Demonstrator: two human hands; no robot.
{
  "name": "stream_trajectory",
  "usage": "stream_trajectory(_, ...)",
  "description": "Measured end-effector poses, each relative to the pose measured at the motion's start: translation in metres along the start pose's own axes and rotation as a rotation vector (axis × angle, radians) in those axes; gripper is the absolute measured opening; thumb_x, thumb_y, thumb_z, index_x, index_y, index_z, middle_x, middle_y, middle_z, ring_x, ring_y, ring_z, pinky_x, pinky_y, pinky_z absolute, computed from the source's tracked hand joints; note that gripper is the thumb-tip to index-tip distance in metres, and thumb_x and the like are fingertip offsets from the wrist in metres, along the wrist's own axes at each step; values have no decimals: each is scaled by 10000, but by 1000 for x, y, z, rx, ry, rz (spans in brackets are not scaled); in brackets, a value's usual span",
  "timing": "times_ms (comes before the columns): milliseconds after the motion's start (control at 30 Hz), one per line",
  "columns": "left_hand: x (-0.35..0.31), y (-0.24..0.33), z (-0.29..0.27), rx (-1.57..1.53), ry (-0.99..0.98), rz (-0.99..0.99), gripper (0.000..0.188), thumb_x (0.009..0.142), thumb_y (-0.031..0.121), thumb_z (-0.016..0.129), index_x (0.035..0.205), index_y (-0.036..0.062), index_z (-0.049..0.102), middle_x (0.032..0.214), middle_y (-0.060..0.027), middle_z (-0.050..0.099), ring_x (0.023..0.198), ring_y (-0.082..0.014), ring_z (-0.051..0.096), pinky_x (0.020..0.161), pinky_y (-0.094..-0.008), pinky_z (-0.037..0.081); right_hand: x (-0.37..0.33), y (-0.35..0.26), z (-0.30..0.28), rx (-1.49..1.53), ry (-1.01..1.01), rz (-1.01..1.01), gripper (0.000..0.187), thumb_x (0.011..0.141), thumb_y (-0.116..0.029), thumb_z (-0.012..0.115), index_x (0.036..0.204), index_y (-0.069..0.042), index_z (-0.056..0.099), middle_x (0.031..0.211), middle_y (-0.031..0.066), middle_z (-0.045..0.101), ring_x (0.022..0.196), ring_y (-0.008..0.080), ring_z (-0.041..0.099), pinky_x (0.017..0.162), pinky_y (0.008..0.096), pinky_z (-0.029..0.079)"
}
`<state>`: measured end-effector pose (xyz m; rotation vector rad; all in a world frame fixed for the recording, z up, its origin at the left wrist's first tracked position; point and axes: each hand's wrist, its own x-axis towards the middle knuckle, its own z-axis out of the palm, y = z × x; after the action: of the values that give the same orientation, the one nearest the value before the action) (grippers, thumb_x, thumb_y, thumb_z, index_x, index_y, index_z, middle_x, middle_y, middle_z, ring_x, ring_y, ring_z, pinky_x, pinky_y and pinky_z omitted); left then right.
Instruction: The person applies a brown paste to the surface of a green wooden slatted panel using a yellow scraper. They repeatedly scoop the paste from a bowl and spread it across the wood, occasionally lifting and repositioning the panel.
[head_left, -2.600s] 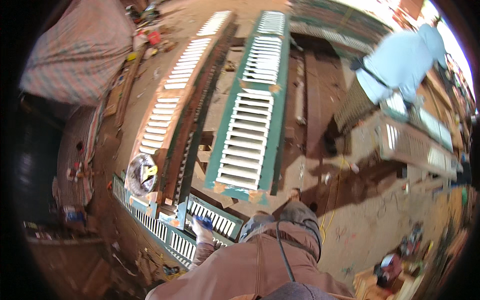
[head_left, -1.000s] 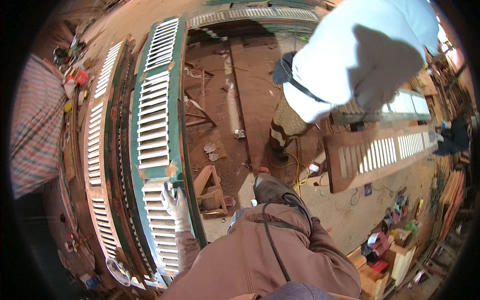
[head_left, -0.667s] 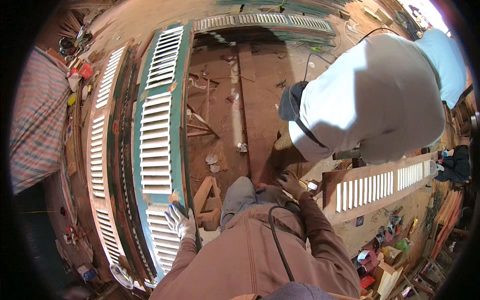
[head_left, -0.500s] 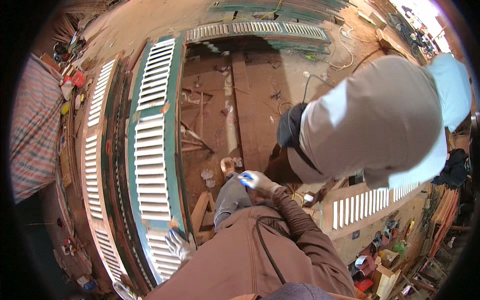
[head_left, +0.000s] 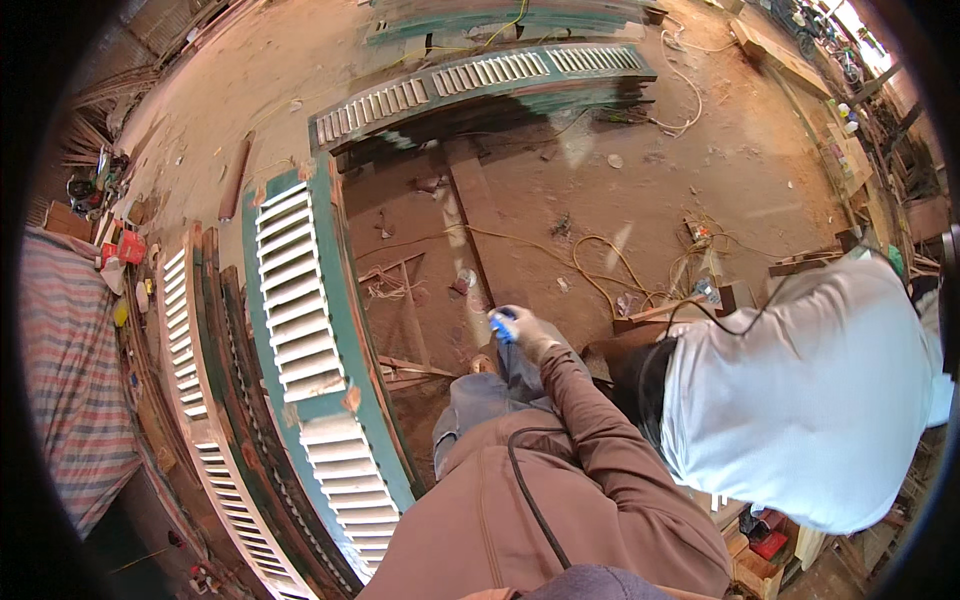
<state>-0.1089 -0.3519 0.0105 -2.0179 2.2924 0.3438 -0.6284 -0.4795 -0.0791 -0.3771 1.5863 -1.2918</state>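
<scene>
One right hand (head_left: 528, 330) now raised, clutching blue object (head_left: 503, 326).

A carpentry workshop with a dusty floor (head_left: 640, 190): long green and white louvred shutters (head_left: 320, 370) lie flat or stacked on edge, loose planks (head_left: 480, 215) and wood scraps lie about, yellow cables (head_left: 590, 260) trail across the ground, and timber is stacked along the right edge.

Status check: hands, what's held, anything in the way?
Right hand shut on blue tool. Left hand not in view. Green shutter left; bent-over person crowding right.
</scene>
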Motion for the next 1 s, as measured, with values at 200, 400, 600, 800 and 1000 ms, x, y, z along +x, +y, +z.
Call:
stream_trajectory(200, 242, 222, -105, -459, 370, 308, 487, 838, 117, 708, 1272, 8, 516, 1250, -185, 485, 1183, -344, 472, 990, -438, 433, 107, 56, -107, 913, 440, 349, 211, 942, -228, 583, 1117, -111, 598, 949, 87, 688, 728, 218, 627, 618, 351, 545)
stream_trajectory(400, 450, 481, -123, -692, 613, 563, 222, 830, 89, 734, 973, 42, 571, 999, -137, 577, 1003, -333, 530, 920, -471, 411, 234, 98, -227, 1016, 639, 347, 210, 912, -251, 632, 1069, -111, 619, 901, 71, 673, 768, 277, 647, 650, 428, 563)
stream_trajectory(600, 535, 572, -3, -118, -540, 487, 534, 815, 479, 699, 1031, -5, 632, 1042, -215, 655, 974, -362, 628, 846, -433, 481, 322, -63, -360, 864, 563, 249, 196, 912, -223, 623, 1074, -117, 595, 821, 104, 659, 630, 246, 628, 531, 399, 553)
stream_trajectory(800, 571, 527, 98, -642, -968, -204, 379, 875, 413, 650, 926, 37, 652, 799, -86, 651, 698, -247, 630, 623, -379, 499, 355, -139, -488, 944, 862, 240, 159, 915, -189, 592, 1055, -113, 580, 771, 81, 631, 538, 201, 578, 465, 332, 507)
stream_trajectory(1000, 618, 593, 152, -344, -735, 222, 257, 901, 356, 637, 870, 101, 616, 718, -28, 591, 601, -172, 565, 520, -352, 448, 436, -172, -553, 816, 829, 347, 99, 889, -167, 581, 962, -103, 597, 716, 72, 613, 526, 200, 568, 459, 336, 490)
